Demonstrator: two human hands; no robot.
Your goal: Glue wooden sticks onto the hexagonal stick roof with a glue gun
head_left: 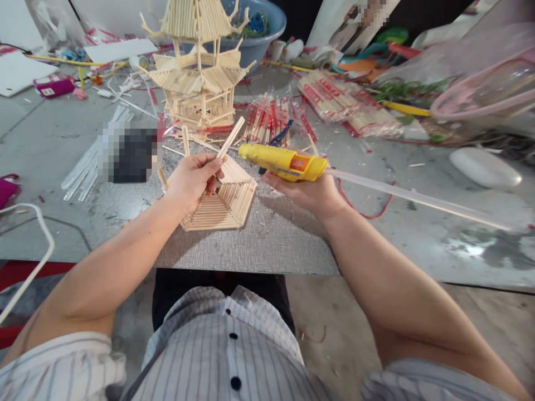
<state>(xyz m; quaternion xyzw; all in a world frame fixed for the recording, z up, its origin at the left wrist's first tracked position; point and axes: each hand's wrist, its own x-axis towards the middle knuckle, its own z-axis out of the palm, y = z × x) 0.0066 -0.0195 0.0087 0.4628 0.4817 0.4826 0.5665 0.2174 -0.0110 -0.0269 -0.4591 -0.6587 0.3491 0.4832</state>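
Observation:
My left hand (194, 181) pinches a short wooden stick (231, 137), tilted up to the right. Below it on the table lies a six-sided panel (213, 214) of thin wooden sticks, partly hidden by the hand; a few short sticks stand up by its far left side. My right hand (307, 192) is wrapped round a yellow glue gun (284, 161), whose nozzle points left at the stick, close to it. From the gun's rear sticks out a long clear glue stick (418, 199). Behind the hands stands a tiered wooden-stick pagoda (200, 72).
Glue sticks (86, 161) lie at the left beside a blurred dark object (136, 156). Packets of wooden sticks (330, 94) lie behind my right hand. A blue basin (271, 28) stands at the back, and a white rounded object (485, 167) lies at the right.

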